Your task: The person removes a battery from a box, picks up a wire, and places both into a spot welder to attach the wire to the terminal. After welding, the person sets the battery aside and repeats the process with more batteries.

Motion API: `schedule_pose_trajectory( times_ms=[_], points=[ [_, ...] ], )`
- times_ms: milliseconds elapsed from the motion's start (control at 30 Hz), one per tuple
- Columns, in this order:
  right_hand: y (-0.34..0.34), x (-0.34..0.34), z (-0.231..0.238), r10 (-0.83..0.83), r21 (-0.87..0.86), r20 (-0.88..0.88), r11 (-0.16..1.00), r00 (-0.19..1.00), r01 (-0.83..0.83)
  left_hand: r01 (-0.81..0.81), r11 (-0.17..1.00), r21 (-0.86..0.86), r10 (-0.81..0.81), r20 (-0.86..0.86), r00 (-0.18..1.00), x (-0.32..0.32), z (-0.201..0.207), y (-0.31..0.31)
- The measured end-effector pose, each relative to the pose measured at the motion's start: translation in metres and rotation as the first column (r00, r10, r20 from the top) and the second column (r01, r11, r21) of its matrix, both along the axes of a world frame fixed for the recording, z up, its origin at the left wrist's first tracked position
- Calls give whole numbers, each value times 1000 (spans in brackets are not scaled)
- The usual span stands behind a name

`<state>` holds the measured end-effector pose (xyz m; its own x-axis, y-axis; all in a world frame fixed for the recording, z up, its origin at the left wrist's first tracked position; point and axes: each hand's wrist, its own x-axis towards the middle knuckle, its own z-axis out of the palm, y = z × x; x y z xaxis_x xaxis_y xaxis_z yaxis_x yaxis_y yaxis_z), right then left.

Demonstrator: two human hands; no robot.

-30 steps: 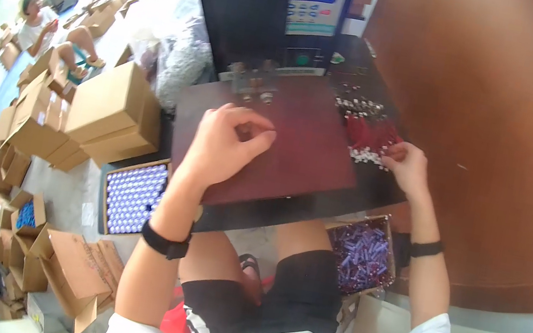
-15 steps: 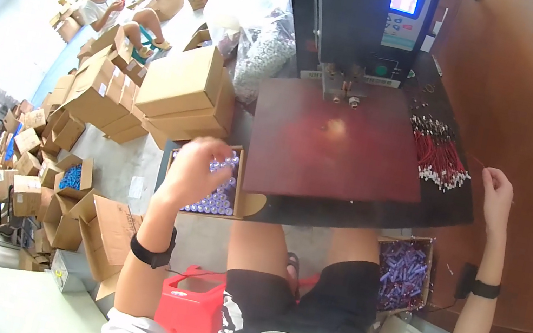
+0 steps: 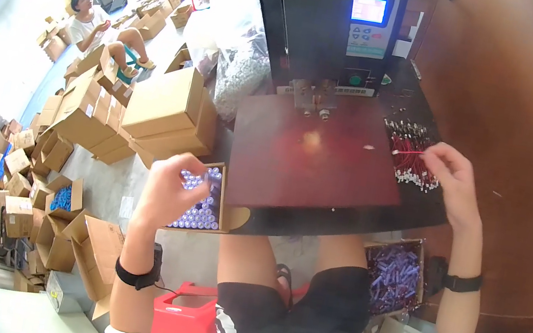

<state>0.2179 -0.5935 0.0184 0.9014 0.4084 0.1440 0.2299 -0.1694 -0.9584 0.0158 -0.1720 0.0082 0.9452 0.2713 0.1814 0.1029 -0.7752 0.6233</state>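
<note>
My left hand (image 3: 169, 191) is over an open box (image 3: 228, 188) of upright purple cylindrical battery cells (image 3: 202, 218), its fingers curled down among the cell tops. What lies between those fingertips is hidden. At the right side of the table, my right hand (image 3: 455, 182) pinches a thin red wire lead (image 3: 411, 153) with a white end pointing left. Beneath that lead spreads a pile of similar red leads (image 3: 410, 180) with white connectors. A spot-welding machine (image 3: 317, 40) stands at the far side, its electrodes (image 3: 319, 110) above a dark red board (image 3: 315, 175).
Under the table's right end sits a box of loose purple cells (image 3: 396, 271). A red stool (image 3: 185, 327) is by my left leg. Cardboard cartons (image 3: 166, 106) crowd the left, with a clear plastic bag (image 3: 237, 69) behind. Another person (image 3: 101, 30) sits far left.
My right hand has moved left to the wire pile and now holds a red lead. My left hand has come down onto the cells. The whole view has shifted slightly.
</note>
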Motion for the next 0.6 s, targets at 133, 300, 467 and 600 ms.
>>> schedule_pose_trajectory(
  times_ms=[133,300,467,600],
  points=[
    [37,5,-9,107,62,-67,993,992,-103,62,960,-272,-28,130,991,44,8,-28],
    [74,18,-12,155,-20,56,988,986,-155,118,967,-227,-53,277,960,101,-4,-75],
    [82,33,-4,193,-29,43,981,980,-192,164,951,-264,-80,302,950,120,-17,-86],
    [81,42,4,205,-17,-46,978,978,-206,139,957,-254,-82,224,971,124,-9,-85]
  ],
)
